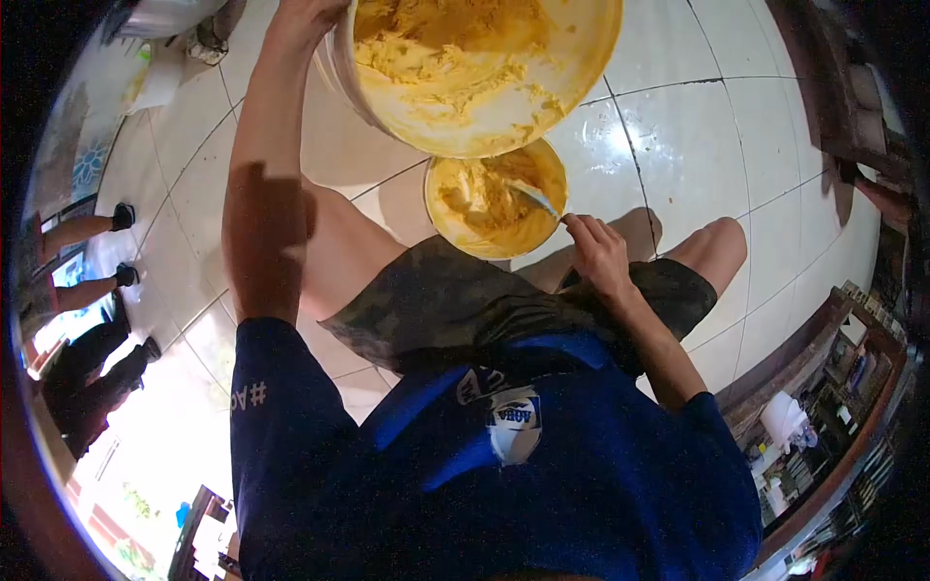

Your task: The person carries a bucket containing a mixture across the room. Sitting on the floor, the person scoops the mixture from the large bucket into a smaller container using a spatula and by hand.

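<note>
My left hand [312, 12] grips the side of a large white bucket [342, 68] at the top of the view. The bucket is tipped so its mouth faces me, and thick yellow dough-like mix [455, 82] coats its inside. Below its rim, a smaller round tub [433, 208] stands on the floor between my legs, holding more yellow mix [489, 198]. My right hand [601, 254] is closed round the handle of a flat silvery utensil [535, 197]. The utensil's far end lies in the mix in the smaller tub; its exact shape is unclear.
Pale tiles [678, 126] cover the floor around me. Other people's legs [92, 290] show at the left, and another person's foot [852, 176] at the far right. A wooden shelf [823, 339] with assorted items stands at lower right. A whitish container [160, 77] is at upper left.
</note>
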A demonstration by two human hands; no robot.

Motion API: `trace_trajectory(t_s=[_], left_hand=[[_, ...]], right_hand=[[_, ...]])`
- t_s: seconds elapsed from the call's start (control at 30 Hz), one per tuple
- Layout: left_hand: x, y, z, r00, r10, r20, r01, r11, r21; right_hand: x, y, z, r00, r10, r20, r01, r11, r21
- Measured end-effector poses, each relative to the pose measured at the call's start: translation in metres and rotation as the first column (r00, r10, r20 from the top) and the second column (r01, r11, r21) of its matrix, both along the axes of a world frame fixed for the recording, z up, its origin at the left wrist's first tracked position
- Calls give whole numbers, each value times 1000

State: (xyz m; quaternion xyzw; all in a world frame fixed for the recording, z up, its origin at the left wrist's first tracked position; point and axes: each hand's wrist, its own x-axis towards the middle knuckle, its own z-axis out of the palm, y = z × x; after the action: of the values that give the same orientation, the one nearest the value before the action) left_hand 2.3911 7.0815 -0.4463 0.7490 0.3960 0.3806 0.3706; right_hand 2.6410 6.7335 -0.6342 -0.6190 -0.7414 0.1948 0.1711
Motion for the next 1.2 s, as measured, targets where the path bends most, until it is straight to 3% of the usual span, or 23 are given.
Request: trace_trajectory(t_s=[0.13, 0.2, 0.23, 0.27, 0.33, 0.37, 0.4, 0.43, 0.5, 0.53, 0.57, 0.63, 0.67, 0.73, 0.77, 0.83, 0.97, 1.07, 1.13, 1.17, 1.2], left_hand=[[0, -3, -3, 996, -3, 91, 11, 995, -96], [-2, -2, -3, 999, 52, -9, -52, 998, -45], [-3, 0, -2, 999, 52, -11, -52, 998, -27], [-1, 0, -2, 1000, -9, 4, 9, 1000, -13], [2, -2, 2, 997, -79, 16, 78, 997, 23], [5, -7, 3, 991, -115, 72, 113, 993, 30], [7, -10, 2, 980, -153, 126, 149, 988, 36], [8, -10, -4, 998, -56, 25, 56, 998, 11], [12, -9, -5, 996, -86, 35, 83, 993, 80], [15, -9, -7, 993, -113, 43, 106, 986, 131], [20, -13, -22, 996, 87, 17, -86, 995, -51], [21, -17, -10, 998, 63, -9, -63, 998, -18], [21, -19, -6, 998, 50, -38, -50, 999, 2], [25, -18, -7, 997, 62, -49, -64, 998, -23], [27, -19, -9, 994, 99, -48, -98, 995, 15], [29, -20, -10, 987, 150, -51, -149, 989, 21], [25, -21, -4, 997, 77, -33, -79, 994, -76], [23, -17, -15, 997, 52, 61, -49, 997, -52], [25, -21, -12, 996, 69, 48, -66, 996, -61], [23, -22, -12, 997, 64, 37, -61, 996, -61], [23, -20, -12, 997, 78, 13, -77, 997, -27]], right_hand=[[1, 0, 20, 999, -21, -40, 17, 996, -90], [1, 2, 30, 939, -133, -317, 99, 988, -121], [0, 2, 41, 916, -256, -310, 170, 946, -277], [0, 8, 49, 914, -254, -317, 172, 949, -262], [-11, 26, 66, 638, -451, -623, 345, 892, -292], [-13, 47, 82, 680, -462, -569, 382, 886, -263], [-17, 74, 92, 751, -422, -508, 439, 894, -94], [-19, 106, 98, 836, -365, -410, 422, 905, 56], [-22, 172, 94, 948, -309, -75, 316, 891, 326], [-18, 210, 77, 945, -290, 154, 220, 907, 358], [-15, 243, 56, 887, -268, 375, 126, 923, 363], [-12, 296, 21, 799, -254, 545, -11, 900, 436], [-13, 311, 18, 798, -263, 542, -5, 897, 443], [-21, 334, 15, 824, -71, 562, 26, 996, 88], [-23, 340, 11, 825, -70, 560, 25, 996, 88], [-26, 342, -1, 896, -111, 431, 135, 990, -27], [-35, 335, -35, 948, -212, 240, 223, 975, -20], [-49, 337, -62, 966, -108, 236, 140, 982, -125], [-59, 335, -81, 998, -57, 34, 61, 990, -130], [-65, 333, -90, 998, -62, 22, 65, 989, -131], [-69, 334, -98, 986, -96, -137, 86, 993, -79]])
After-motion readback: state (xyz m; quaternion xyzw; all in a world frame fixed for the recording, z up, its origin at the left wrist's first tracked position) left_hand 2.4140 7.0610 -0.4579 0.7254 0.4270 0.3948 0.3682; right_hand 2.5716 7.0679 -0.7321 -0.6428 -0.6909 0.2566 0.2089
